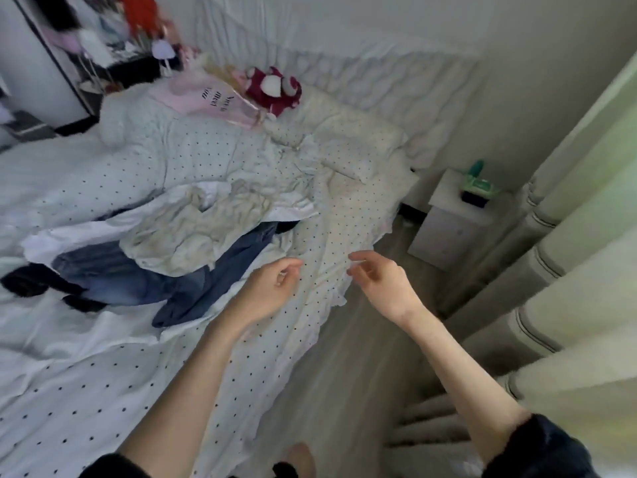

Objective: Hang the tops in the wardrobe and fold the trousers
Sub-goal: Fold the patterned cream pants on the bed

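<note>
Left hand and right hand hover side by side above the dotted bedcover, fingers loosely curled, empty. The heap of clothes, cream and white tops over blue trousers, lies at ten o'clock from the left hand.

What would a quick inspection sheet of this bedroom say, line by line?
Surface: rumpled white bedspread with black dots over the bed.
Job's things: heap of crumpled cream and white garments lying on blue denim trousers; black garment at its left end.
Clutter: dark red plush toy and pink bag near the pillow.
Hands: left hand and right hand hover over the bed edge, empty, fingers loosely curled.
Cables: nothing seen.
Surroundings: white bedside cabinet, pale curtains.
</note>
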Tool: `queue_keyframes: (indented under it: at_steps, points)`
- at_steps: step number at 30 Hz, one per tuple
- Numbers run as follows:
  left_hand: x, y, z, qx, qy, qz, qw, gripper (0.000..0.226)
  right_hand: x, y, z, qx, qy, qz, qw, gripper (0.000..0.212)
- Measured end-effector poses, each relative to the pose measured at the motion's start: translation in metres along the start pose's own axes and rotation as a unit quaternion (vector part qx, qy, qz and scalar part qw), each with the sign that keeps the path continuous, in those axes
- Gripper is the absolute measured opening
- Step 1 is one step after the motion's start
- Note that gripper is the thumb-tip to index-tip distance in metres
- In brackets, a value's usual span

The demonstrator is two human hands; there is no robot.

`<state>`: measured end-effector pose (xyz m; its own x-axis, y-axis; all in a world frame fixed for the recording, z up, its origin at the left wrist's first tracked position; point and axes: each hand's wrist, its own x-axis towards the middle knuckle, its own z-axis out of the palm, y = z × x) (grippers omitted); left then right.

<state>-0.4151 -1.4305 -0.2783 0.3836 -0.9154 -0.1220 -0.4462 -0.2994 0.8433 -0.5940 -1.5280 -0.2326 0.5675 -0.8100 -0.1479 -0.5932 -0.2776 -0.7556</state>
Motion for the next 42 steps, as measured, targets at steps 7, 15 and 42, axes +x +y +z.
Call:
queue_keyframes:
  at_steps: [7, 15, 42]
  points:
    - [0.129, -0.021, -0.019, 0.002, 0.062, -0.064, 0.996, 0.031, 0.170, -0.001, 0.010, -0.015, -0.104, -0.054, 0.993, 0.027]
    - [0.271, -0.094, -0.055, 0.027, 0.058, -0.180, 0.982, 0.032, 0.360, -0.008, 0.051, -0.063, -0.201, -0.062, 0.975, 0.027]
    - [0.391, -0.307, -0.011, 0.218, 0.356, -0.350, 0.839, 0.003, 0.630, 0.076, 0.318, -0.337, -0.328, -0.530, 0.706, 0.031]
